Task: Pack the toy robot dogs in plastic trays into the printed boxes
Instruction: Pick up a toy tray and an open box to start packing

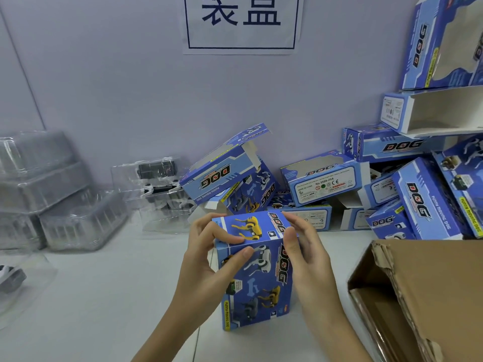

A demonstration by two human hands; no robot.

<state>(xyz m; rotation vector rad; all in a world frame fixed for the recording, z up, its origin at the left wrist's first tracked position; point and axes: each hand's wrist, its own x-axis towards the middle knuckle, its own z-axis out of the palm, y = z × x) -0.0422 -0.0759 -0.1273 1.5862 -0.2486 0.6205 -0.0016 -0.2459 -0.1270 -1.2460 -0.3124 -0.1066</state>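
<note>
Two bare forearms are reaching up from the lower edge of the view, meeting around a blue printed box [257, 270] that is standing on end on the white table [104, 296], near its middle. The left hand [209, 254] is wrapping the box's upper left corner, thumb pressing on the front panel and fingers curling over the top flap. The right hand [303, 249] is gripping the upper right edge, fingers bent against the side and top. The box is showing the word "DOG" running sideways, with yellow, white and grey toy dogs printed on its face; its top flap is lying closed under the fingers. Behind it, a heap of matching boxes [407, 178] is sprawling against the wall on the right, several with flaps standing open. On the left, clear plastic trays [65, 205] are stacking up, and more trays holding dark toy robot dogs [156, 178] are sitting just beyond the held box. An open brown cardboard carton [431, 283] is occupying the lower right. A paper sign [241, 22] is hanging on the wall above.
</note>
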